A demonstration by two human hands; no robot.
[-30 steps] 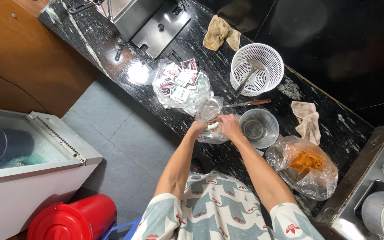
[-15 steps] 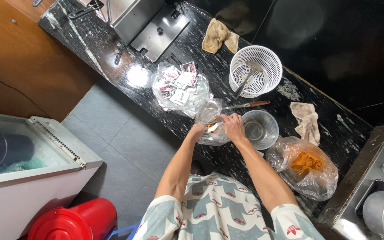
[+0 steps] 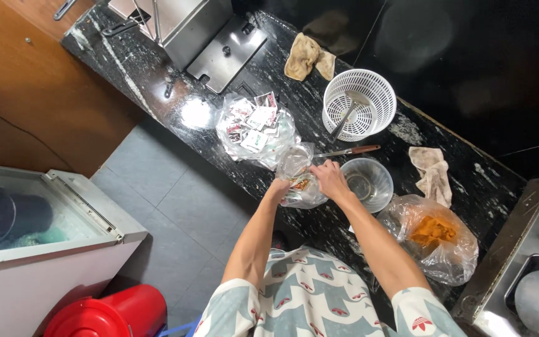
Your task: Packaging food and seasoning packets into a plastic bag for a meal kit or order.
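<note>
Both of my hands grip a small clear plastic bag with red-orange bits inside, held over the black marble counter. My left hand holds the bag's near side. My right hand pinches its right edge, close to a clear glass bowl. Just beyond lies a bigger clear bag of small white sachets.
A white plastic colander with a utensil stands at the back. A knife, two rags, a bag of orange food, a steel appliance, a stove, a freezer chest and a red bin surround me.
My hands have stayed on the small bag, shifting only slightly. The view has tilted a little.
</note>
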